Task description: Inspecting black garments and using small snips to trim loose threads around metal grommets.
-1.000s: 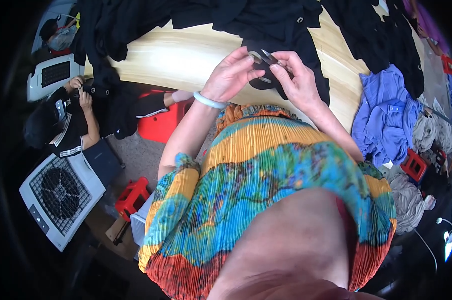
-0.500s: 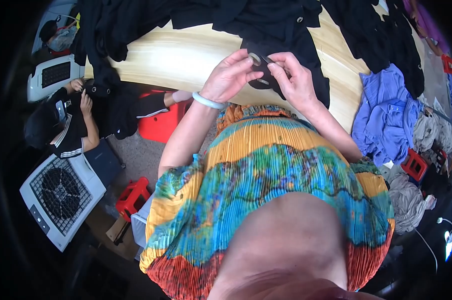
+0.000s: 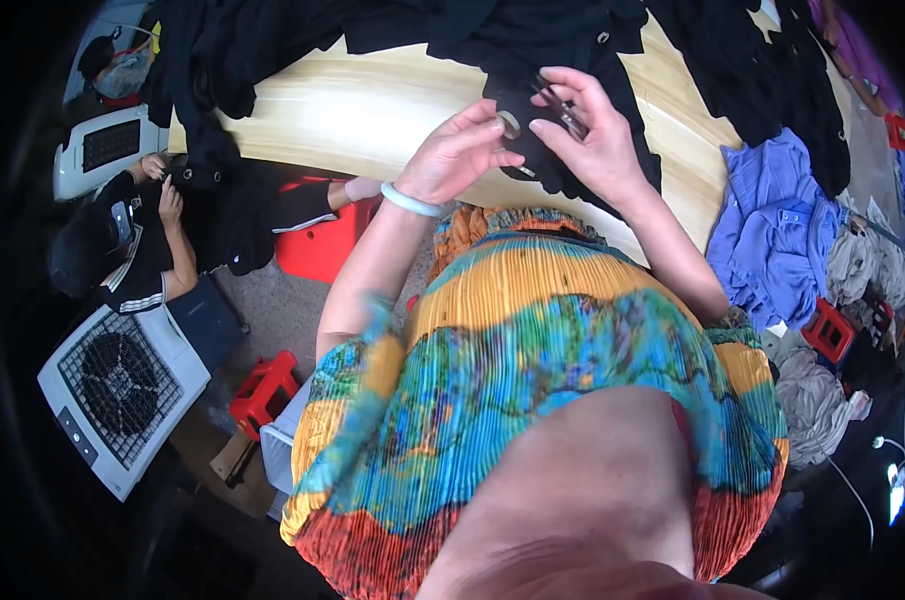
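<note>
My left hand (image 3: pixel 457 155), with a pale bangle at the wrist, is raised over the table's near edge. Its thumb and forefinger pinch a pale ring-shaped piece (image 3: pixel 509 125); whether it is a button or a buckle I cannot tell. A smaller pale bit (image 3: pixel 525 170) shows just below those fingertips. To the right, my right hand (image 3: pixel 597 135) has its fingers curled round small dark thread snips (image 3: pixel 569 117), the slim points toward the upper left. Beneath both hands lies a black garment (image 3: pixel 612 100) with a metal eyelet, partly covered by them.
More black garments (image 3: pixel 272 40) spread across the pale wooden table (image 3: pixel 372 100). Blue clothes (image 3: pixel 777 225) hang at the right edge. At left, a co-worker (image 3: pixel 102 240) handles black cloth near a red stool (image 3: pixel 317 245). An air cooler (image 3: pixel 122 390) stands at lower left.
My right hand has moved a little up and away from the left, and the snips have turned within its fingers. My left hand stays almost in place, still pinching the ring-shaped piece.
</note>
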The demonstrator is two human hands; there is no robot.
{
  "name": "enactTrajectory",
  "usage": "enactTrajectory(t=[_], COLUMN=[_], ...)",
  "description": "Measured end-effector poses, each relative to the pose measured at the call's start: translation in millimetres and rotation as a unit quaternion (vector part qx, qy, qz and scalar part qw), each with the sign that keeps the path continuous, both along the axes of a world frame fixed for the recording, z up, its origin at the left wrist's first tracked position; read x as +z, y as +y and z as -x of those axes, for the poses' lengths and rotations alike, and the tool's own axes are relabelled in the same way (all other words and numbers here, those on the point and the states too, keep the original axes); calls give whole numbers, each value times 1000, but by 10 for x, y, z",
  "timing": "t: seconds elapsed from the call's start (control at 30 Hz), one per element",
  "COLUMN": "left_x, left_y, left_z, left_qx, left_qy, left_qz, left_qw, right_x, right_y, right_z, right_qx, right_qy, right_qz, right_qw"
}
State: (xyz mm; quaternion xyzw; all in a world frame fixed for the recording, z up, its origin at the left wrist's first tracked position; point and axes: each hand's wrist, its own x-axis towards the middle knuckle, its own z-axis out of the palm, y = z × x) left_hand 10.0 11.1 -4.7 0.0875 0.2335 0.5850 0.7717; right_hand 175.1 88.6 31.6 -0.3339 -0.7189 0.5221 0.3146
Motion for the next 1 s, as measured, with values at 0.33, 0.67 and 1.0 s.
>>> enactTrajectory(t=[0.33,0.67,1.0], left_x=[-125,30,100], left_y=[-54,-213,-374], left_z=[112,238,208], left_qx=[-23,-76,-105], left_qy=[21,196,263], left_qz=[-12,69,6], left_qw=[999,975,959], right_x=[88,-243,-434], right_y=[222,307,361], right_z=[-77,-295,144], right_qx=[-26,11,196], right_qy=[114,-36,-29], right_qz=[177,188,335], right_qw=[977,981,921])
